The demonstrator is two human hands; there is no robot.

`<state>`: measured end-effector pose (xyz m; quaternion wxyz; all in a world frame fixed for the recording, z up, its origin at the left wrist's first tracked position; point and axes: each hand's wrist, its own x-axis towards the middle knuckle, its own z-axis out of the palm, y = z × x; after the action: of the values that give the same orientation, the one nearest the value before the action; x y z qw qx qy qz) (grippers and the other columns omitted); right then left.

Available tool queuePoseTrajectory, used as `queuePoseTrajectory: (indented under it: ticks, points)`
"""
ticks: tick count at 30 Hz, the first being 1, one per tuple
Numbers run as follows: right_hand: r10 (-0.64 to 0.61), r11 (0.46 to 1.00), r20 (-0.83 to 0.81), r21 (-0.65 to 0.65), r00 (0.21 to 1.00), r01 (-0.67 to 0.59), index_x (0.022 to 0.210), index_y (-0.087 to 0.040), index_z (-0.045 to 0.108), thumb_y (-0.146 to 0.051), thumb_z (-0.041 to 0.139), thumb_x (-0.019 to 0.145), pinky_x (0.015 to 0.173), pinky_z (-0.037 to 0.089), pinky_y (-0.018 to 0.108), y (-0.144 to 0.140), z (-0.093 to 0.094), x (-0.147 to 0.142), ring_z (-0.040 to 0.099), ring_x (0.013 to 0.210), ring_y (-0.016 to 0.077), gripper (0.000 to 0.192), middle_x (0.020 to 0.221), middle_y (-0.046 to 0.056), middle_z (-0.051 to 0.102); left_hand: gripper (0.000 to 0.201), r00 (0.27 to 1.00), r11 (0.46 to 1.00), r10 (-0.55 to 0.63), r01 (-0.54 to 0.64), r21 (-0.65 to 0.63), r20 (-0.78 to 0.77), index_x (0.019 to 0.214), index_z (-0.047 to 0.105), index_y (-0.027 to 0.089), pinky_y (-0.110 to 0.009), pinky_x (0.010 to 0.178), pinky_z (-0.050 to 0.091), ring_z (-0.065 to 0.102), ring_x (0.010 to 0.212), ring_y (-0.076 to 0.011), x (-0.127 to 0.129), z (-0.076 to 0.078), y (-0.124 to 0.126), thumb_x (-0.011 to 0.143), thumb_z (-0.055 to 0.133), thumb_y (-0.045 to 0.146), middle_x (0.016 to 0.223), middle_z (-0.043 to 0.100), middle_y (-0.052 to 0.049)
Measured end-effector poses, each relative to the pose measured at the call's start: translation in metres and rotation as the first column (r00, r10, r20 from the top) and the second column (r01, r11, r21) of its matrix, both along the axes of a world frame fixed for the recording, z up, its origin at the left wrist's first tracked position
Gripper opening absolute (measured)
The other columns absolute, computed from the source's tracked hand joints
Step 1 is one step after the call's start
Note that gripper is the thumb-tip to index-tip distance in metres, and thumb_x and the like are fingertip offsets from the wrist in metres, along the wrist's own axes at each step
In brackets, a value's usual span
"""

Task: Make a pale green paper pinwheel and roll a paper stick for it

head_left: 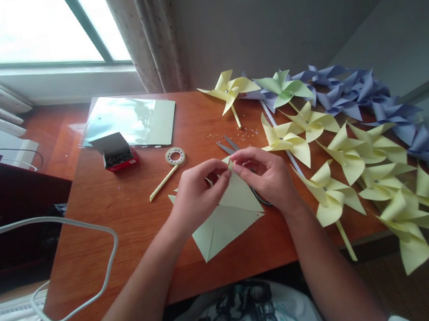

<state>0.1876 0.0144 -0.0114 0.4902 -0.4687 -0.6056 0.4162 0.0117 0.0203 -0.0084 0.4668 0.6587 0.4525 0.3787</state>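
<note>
A pale green-yellow paper square (226, 230), creased and cut in from its corners, lies on the wooden table in front of me. My left hand (204, 184) pinches the far corner of this paper between thumb and finger. Opposite it, my right hand (262, 174) closes its thumb and finger on the same corner, the fingertips nearly touching. Scissors (226, 147) lie partly under the paper and my right hand, blades pointing away. Left of the hands, a rolled paper stick (164, 183) rests against a tape roll (175, 156).
Several yellow pinwheels (329, 193), one green pinwheel (282, 87) and a row of purple pinwheels (358, 87) cover the right side. A small red box (120, 159) of dark pieces and a stack of paper sheets (162, 122) sit at the left. A white cable (111, 260) loops nearby.
</note>
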Motion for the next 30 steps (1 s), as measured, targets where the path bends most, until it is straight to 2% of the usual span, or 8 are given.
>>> queuePoseTrajectory:
  ticks: [7, 18, 25, 30]
  points:
    - [0.014, 0.998, 0.048, 0.056, 0.999, -0.017, 0.094, -0.028, 0.074, -0.024, 0.070, 0.089, 0.076, 0.056, 0.034, 0.000, 0.004, 0.000, 0.067, 0.087, 0.0194, 0.008, 0.092, 0.001, 0.072, 0.016, 0.992, 0.992, -0.027, 0.042, -0.121, 0.120, 0.087, 0.069, 0.018, -0.024, 0.055, 0.042, 0.055, 0.064, -0.0147, -0.001, -0.003, 0.000, 0.091, 0.062, 0.031, 0.074, 0.065, -0.003]
    - [0.045, 0.988, 0.046, 0.146, 0.998, -0.051, 0.087, -0.025, 0.072, -0.011, 0.067, 0.087, 0.072, 0.053, 0.032, 0.000, 0.002, 0.001, 0.065, 0.086, 0.0181, 0.015, 0.090, 0.001, 0.069, 0.021, 0.982, 0.969, -0.006, 0.053, -0.241, 0.191, 0.087, 0.070, 0.015, -0.023, 0.055, 0.039, 0.052, 0.067, -0.0133, -0.001, 0.008, 0.001, 0.089, 0.065, 0.035, 0.077, 0.064, -0.003]
    - [0.010, 0.983, 0.065, 0.184, 0.998, -0.022, 0.088, -0.025, 0.073, -0.009, 0.067, 0.087, 0.069, 0.053, 0.031, 0.000, 0.001, -0.001, 0.065, 0.083, 0.0169, 0.018, 0.090, 0.001, 0.070, 0.027, 0.981, 0.961, 0.020, 0.035, -0.275, 0.194, 0.086, 0.070, 0.014, -0.023, 0.056, 0.034, 0.048, 0.064, -0.0116, -0.001, 0.011, 0.001, 0.090, 0.066, 0.040, 0.068, 0.057, 0.000]
    - [-0.008, 0.987, 0.094, 0.161, 0.996, -0.008, 0.092, -0.025, 0.073, -0.012, 0.067, 0.089, 0.071, 0.054, 0.030, -0.002, 0.005, -0.002, 0.066, 0.083, 0.0166, 0.015, 0.091, 0.002, 0.071, 0.024, 0.982, 0.967, 0.013, 0.036, -0.253, 0.189, 0.085, 0.070, 0.014, -0.023, 0.058, 0.035, 0.049, 0.067, -0.0126, 0.000, 0.010, 0.002, 0.087, 0.070, 0.038, 0.071, 0.059, -0.001]
